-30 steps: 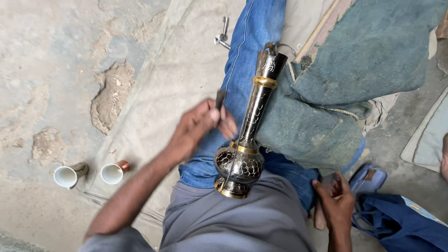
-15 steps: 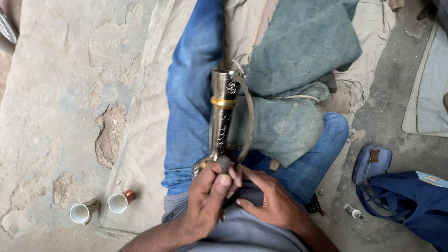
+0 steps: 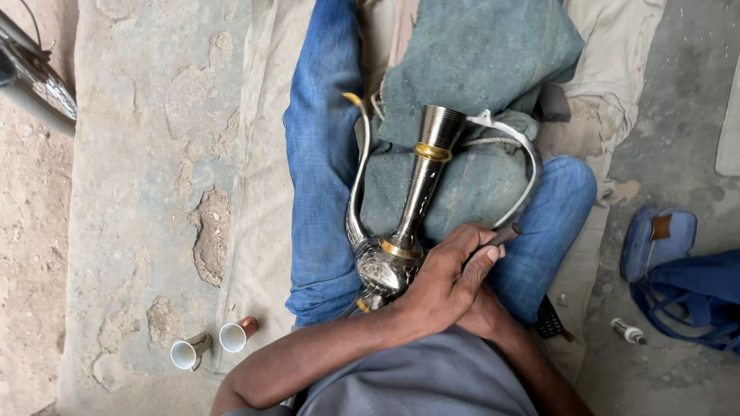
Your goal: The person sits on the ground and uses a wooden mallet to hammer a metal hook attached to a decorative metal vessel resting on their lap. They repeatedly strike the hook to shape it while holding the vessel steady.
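An engraved silver and gold metal jug (image 3: 422, 192) with a long neck lies across my lap on a grey-green cloth (image 3: 478, 54). Its thin curved spout (image 3: 356, 192) points left and its looped handle (image 3: 530, 166) arcs to the right. My left hand (image 3: 447, 277) lies over the jug's round belly, fingers closed around a small dark tool (image 3: 505, 233) that sticks out past my fingertips. My right hand (image 3: 482, 314) is tucked under the left one by the jug's base and is mostly hidden. Only its wrist and forearm show.
Two small white cups (image 3: 185, 353) (image 3: 233, 336) lie on the cracked concrete floor at the lower left. A blue bag (image 3: 678, 270) and a small bottle (image 3: 628, 331) sit at the right. A dark flat object (image 3: 549, 317) lies by my right knee. A shiny metal piece (image 3: 35, 77) crosses the top left corner.
The jug has turned, so its spout and handle now show on either side. My left hand has slid over my right hand at the jug's belly.
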